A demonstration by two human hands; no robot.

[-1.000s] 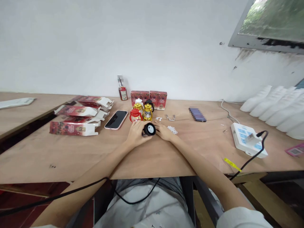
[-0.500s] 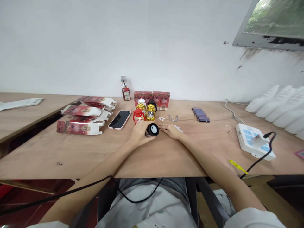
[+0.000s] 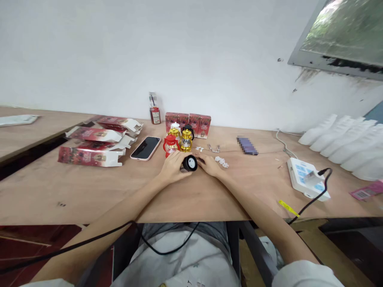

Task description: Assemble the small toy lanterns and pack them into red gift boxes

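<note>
My left hand (image 3: 172,167) is wrapped round a small black lantern (image 3: 190,163), tipped on its side with its round base and white centre disc facing me. My right hand (image 3: 211,165) rests low at the table just right of that base, fingers bent together; a small dark thing shows at its fingertips, too small to name. Right behind the left hand stand a red lantern (image 3: 171,144) and a gold lantern (image 3: 186,141). Another gold lantern, a white lantern (image 3: 175,126) and a black one are partly hidden behind these. Small white pieces (image 3: 222,161) lie beside my right hand.
Red boxes (image 3: 194,124) stand by the wall near a bottle (image 3: 154,113). Opened boxes (image 3: 89,154) and a phone (image 3: 145,148) lie left. Wire pieces (image 3: 214,148), a blurred dark phone-like object (image 3: 247,146), a power strip (image 3: 295,175) and a yellow tag (image 3: 289,208) lie right.
The view has turned slightly right, so the table things sit further left. My left hand keeps hold of the lantern; my right fingers look more bent, and more white pieces show beside them.
</note>
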